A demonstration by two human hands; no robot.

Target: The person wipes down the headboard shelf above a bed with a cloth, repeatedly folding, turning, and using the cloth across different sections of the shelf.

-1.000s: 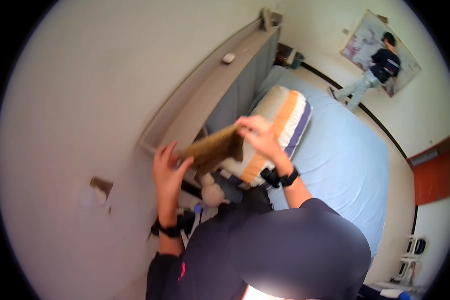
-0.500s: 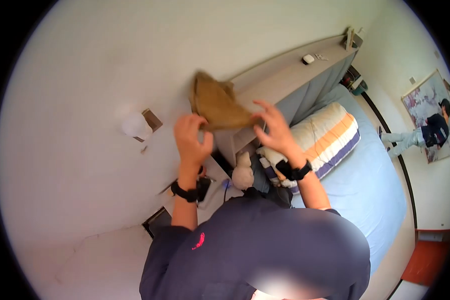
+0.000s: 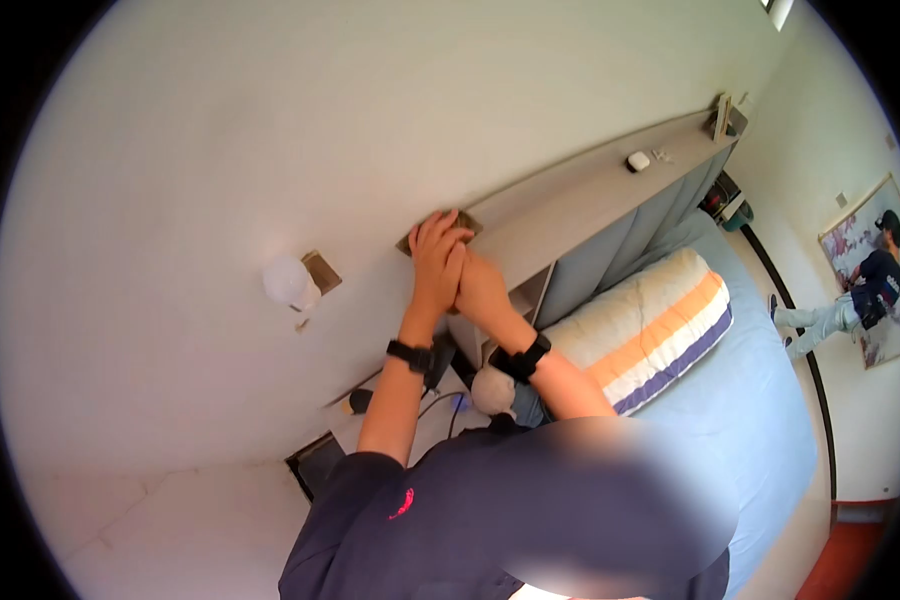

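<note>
My left hand [image 3: 437, 260] and my right hand [image 3: 483, 289] are together in front of the wall, by the near end of the headboard shelf. Between and behind them is a brown cloth [image 3: 466, 224], of which only small parts show on either side of my left fingers. My left fingers lie over the cloth. The right hand is closed against the left, its fingertips mostly hidden. A black band is on each wrist.
The long headboard shelf [image 3: 580, 192] bears a small white case [image 3: 637, 161]. A striped pillow [image 3: 660, 325] lies on the blue bed [image 3: 740, 390]. A plush toy [image 3: 493, 390] is below my hands. A white lamp [image 3: 290, 283] is on the wall. Another person [image 3: 875, 275] stands far right.
My hands have come together, and the brown cloth, earlier stretched between them and then swung upward, is now bunched or folded at them. The view has turned toward the wall.
</note>
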